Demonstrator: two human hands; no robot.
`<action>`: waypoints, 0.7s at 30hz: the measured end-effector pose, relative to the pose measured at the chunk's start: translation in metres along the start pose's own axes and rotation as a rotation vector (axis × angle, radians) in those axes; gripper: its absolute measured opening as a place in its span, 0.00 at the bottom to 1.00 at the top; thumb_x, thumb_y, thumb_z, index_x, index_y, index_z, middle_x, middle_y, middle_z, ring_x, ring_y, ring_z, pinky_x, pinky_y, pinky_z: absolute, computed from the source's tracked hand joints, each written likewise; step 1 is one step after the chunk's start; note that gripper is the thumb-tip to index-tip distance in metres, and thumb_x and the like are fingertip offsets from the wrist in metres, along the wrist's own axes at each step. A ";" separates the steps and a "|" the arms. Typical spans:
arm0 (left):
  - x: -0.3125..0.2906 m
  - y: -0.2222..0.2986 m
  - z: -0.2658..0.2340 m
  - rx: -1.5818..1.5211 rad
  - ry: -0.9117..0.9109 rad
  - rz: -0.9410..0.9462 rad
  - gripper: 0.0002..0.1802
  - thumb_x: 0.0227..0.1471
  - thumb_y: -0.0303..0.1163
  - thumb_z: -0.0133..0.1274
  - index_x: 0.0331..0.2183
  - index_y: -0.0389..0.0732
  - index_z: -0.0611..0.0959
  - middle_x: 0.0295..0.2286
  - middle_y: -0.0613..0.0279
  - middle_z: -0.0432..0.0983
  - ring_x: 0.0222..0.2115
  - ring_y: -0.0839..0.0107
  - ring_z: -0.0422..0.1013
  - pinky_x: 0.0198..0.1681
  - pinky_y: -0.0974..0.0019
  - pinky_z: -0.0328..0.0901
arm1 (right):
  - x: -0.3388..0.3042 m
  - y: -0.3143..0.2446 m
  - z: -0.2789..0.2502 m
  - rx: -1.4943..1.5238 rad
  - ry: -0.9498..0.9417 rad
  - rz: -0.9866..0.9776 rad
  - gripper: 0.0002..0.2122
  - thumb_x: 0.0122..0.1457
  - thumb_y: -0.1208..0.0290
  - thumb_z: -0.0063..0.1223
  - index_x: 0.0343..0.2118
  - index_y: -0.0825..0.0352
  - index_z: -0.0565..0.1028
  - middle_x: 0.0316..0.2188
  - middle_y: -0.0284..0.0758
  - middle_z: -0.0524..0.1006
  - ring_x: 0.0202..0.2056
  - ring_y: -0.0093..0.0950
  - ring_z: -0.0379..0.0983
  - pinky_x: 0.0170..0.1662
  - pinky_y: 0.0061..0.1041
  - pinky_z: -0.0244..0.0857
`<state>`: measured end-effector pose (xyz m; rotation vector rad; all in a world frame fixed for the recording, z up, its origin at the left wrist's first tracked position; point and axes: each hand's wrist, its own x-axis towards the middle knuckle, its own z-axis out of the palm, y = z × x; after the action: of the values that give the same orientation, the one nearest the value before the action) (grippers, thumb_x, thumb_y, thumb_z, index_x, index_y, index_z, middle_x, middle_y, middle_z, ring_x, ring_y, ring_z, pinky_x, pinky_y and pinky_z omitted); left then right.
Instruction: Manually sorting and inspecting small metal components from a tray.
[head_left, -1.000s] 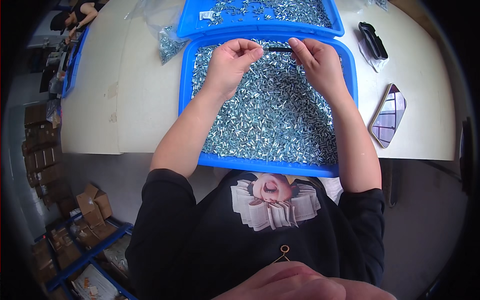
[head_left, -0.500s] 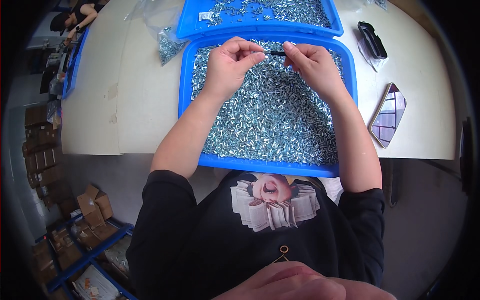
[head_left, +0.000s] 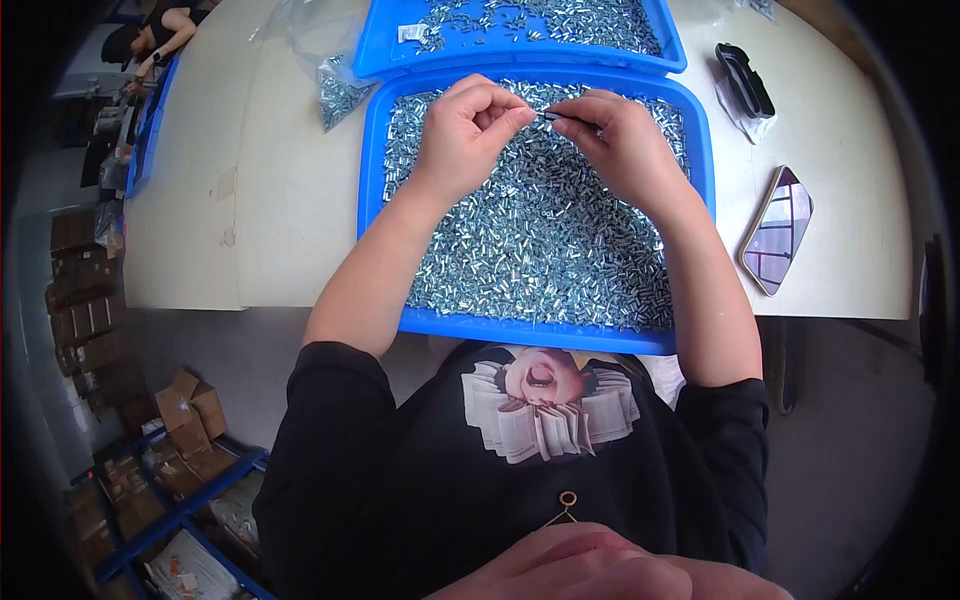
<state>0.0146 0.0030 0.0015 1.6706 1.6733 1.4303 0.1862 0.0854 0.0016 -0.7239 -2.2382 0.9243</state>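
Note:
Above the far half of a blue plastic tray [head_left: 366, 175], my two hands meet at the fingertips. Many short, shiny metal cylinders [head_left: 540, 240] fill this tray. My left hand [head_left: 470, 135] is closed in a thumb-and-finger pinch; whatever lies between its fingertips is too small to make out. Between the thumb and fingers of my right hand [head_left: 625, 145] is a slim black pen-like tool [head_left: 552, 116]. Its end points left, close to my left fingertips, and its rest is mostly covered by my fingers.
Behind stands a second blue tray [head_left: 520, 62] with more metal pieces. Left of it lies a clear bag of pieces [head_left: 340, 92]. On the right of the white table [head_left: 290, 200] are an open black case [head_left: 745, 82] and a phone [head_left: 777, 232]. Another person [head_left: 160, 38] works at far left.
My right hand has shifted slightly, and the black tool now shows less between the hands, its angle changed. My left hand has turned a little, its fingertips still pinched.

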 end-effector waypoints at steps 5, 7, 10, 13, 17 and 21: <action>-0.001 -0.014 0.001 0.051 -0.092 0.000 0.12 0.51 0.34 0.52 0.24 0.35 0.78 0.20 0.70 0.66 0.20 0.85 0.59 0.21 0.81 0.54 | 0.002 -0.004 -0.007 -0.275 0.124 -0.185 0.07 0.45 0.72 0.59 0.28 0.63 0.78 0.25 0.36 0.74 0.28 0.35 0.72 0.32 0.31 0.66; -0.001 -0.010 -0.002 -0.229 -0.121 -0.278 0.13 0.53 0.36 0.50 0.25 0.35 0.78 0.20 0.70 0.65 0.20 0.84 0.58 0.21 0.80 0.53 | 0.002 -0.008 -0.008 -0.157 0.165 0.001 0.07 0.46 0.71 0.59 0.30 0.65 0.78 0.23 0.33 0.74 0.27 0.27 0.71 0.30 0.25 0.65; 0.000 -0.009 -0.003 -0.632 -0.168 -0.611 0.16 0.55 0.39 0.48 0.28 0.34 0.76 0.20 0.70 0.63 0.20 0.84 0.57 0.19 0.80 0.53 | 0.004 -0.004 -0.005 0.494 0.186 0.172 0.09 0.49 0.69 0.59 0.32 0.66 0.77 0.22 0.29 0.74 0.26 0.20 0.69 0.29 0.20 0.63; 0.000 -0.012 -0.002 -0.838 -0.208 -0.684 0.16 0.55 0.40 0.48 0.30 0.35 0.76 0.21 0.70 0.63 0.21 0.83 0.57 0.19 0.80 0.53 | 0.004 0.000 -0.003 0.596 0.159 0.173 0.10 0.52 0.68 0.57 0.34 0.67 0.76 0.23 0.28 0.75 0.26 0.16 0.67 0.30 0.17 0.62; 0.000 -0.010 0.000 -1.022 -0.187 -0.719 0.15 0.54 0.39 0.49 0.31 0.35 0.75 0.23 0.70 0.64 0.21 0.83 0.57 0.19 0.81 0.53 | 0.004 0.000 0.004 0.559 0.153 0.116 0.09 0.52 0.68 0.57 0.34 0.67 0.76 0.25 0.30 0.76 0.27 0.17 0.69 0.31 0.18 0.63; 0.000 -0.014 -0.001 -0.999 -0.179 -0.735 0.12 0.54 0.36 0.50 0.32 0.36 0.75 0.22 0.70 0.65 0.21 0.82 0.58 0.19 0.81 0.53 | 0.003 -0.001 0.001 0.519 0.121 0.107 0.09 0.52 0.67 0.57 0.33 0.67 0.76 0.25 0.30 0.76 0.28 0.17 0.69 0.31 0.17 0.62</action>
<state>0.0064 0.0052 -0.0096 0.5238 0.9811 1.3053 0.1825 0.0862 0.0030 -0.6371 -1.7542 1.4008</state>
